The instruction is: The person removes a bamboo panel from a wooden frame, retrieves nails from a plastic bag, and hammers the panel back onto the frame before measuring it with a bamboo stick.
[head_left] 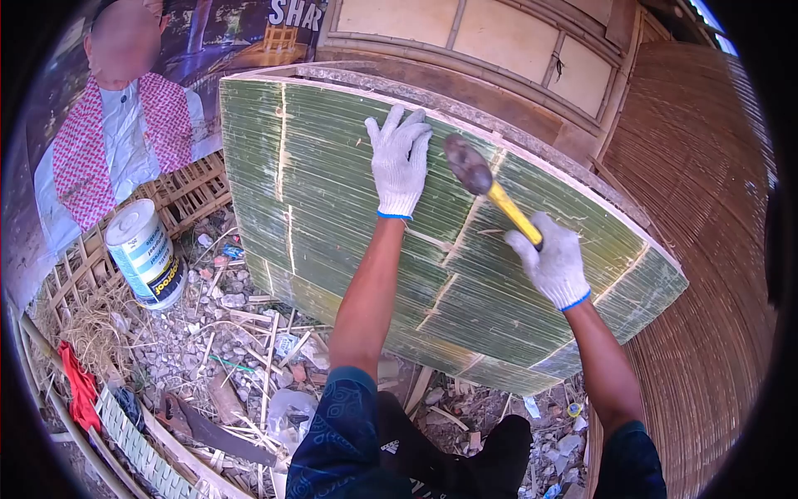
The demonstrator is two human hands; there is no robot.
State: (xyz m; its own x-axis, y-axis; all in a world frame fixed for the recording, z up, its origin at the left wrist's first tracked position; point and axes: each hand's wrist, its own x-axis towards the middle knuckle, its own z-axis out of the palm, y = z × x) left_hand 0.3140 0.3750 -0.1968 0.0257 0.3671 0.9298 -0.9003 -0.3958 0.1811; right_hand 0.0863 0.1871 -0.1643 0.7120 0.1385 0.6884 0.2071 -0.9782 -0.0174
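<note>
My left hand (401,162), in a white knitted glove with a blue cuff, lies on a large panel of green split bamboo (349,208) near its upper edge. Its fingers are spread, and nothing shows between them. My right hand (552,259), gloved the same way, grips the yellow handle of a hammer (515,214). The hammer's dark, worn head is raised just right of my left hand, in front of the panel. Pale joints run across the bamboo strips, and a light wooden strip (532,150) borders the panel's top edge.
A white and blue bucket (143,258) stands left on rubble. A handsaw (220,434) lies among bamboo scraps below it. Red cloth (79,387) lies far left. A printed banner (216,50) hangs behind; a woven bamboo wall (698,208) rises at right.
</note>
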